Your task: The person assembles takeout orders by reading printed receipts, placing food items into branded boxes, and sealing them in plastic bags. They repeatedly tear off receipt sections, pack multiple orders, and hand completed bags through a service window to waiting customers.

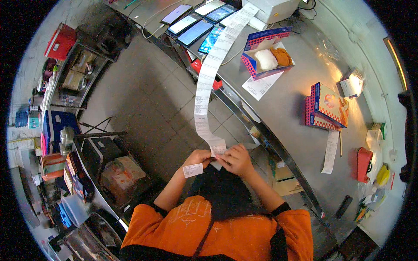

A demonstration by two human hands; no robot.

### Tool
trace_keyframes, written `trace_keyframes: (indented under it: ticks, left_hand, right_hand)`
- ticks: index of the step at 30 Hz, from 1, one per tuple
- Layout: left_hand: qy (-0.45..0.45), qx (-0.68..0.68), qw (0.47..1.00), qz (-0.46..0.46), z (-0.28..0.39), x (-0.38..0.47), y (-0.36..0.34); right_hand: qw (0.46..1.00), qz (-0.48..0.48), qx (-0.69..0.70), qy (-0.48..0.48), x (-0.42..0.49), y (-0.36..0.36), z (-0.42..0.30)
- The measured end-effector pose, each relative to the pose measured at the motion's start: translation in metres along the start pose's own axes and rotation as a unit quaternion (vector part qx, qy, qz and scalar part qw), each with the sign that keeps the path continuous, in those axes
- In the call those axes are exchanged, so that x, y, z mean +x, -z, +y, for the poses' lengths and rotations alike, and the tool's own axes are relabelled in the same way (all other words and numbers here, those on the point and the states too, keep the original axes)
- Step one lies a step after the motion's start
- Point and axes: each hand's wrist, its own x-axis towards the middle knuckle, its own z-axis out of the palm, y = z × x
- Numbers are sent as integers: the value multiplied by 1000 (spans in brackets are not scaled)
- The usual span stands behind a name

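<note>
A long strip of printed receipt paper (206, 94) runs from a white receipt printer (272, 9) at the back of the counter down to my hands. My left hand (198, 158) pinches the strip's lower end from the left. At the right side of that end, my right hand (235, 160) has its fingers on the paper. A small separate-looking slip (193, 170) hangs by my left wrist; how it is held is hidden. To the right, an open takeaway box (249, 65) holds a white wrapped bundle (266, 60) and a piece of fried food (281, 56).
Several smartphones (196, 32) with lit screens lie at the counter's back left. Closed takeaway boxes (329, 106) are stacked on the steel counter (294, 137), beside another receipt (330, 152). Its edge curves past my right arm. A cart with a bag (122, 176) stands left.
</note>
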Motion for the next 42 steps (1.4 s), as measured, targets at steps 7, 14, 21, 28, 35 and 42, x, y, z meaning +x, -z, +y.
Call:
trace_keyframes:
  ticks: [7, 14, 21, 28, 35, 42]
  left_hand:
    - [77, 138, 987, -27, 39, 42, 42]
    - [-105, 165, 980, -43, 112, 105, 36]
    - [-179, 83, 980, -2, 186, 187, -23]
    - [-202, 164, 959, 116, 240, 246, -84]
    - [-219, 279, 899, 258, 238, 293, -98]
    - [145, -88, 984, 58, 177, 340, -109]
  right_hand:
    - [911, 313, 41, -266, 59, 73, 21]
    - [992, -117, 33, 18, 131, 111, 3]
    - [922, 144, 233, -273, 28, 196, 29]
    - [785, 49, 448, -425, -30, 211, 40]
    - [982, 170, -44, -74, -8, 287, 35]
    - [854, 337, -146, -369, -35, 350, 157]
